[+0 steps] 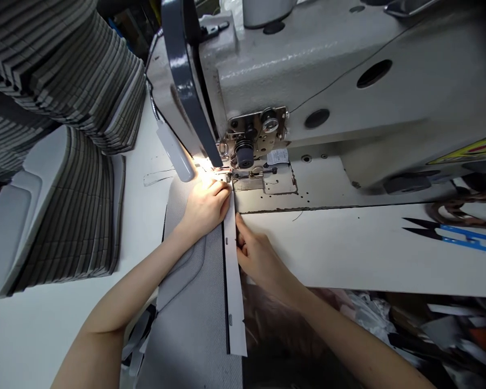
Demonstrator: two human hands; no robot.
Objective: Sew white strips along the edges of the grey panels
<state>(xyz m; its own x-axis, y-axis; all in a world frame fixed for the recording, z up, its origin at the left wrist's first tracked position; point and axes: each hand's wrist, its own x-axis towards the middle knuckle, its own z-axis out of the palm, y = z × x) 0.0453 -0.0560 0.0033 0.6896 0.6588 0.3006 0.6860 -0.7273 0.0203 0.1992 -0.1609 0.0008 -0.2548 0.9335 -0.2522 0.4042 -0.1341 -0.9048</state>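
Grey fabric (202,324) runs from the sewing machine (267,70) down toward the person, with a white slotted strip (234,281) along its right edge. My left hand (208,205) presses on the fabric and strip just in front of the needle area, its fingers bent and close together. My right hand (253,248) pinches the right edge of the strip a little lower, and its fingertips are partly hidden by the edge. A lit lamp (176,154) shines just behind my left hand.
Stacks of grey padded pieces (73,205) stand on the white table (24,335) at the left. Blue-handled thread snips (457,235) lie at the right, beside a brown ring-shaped bundle (470,208). Plastic bags and scraps (376,313) fill the area below the table's front edge.
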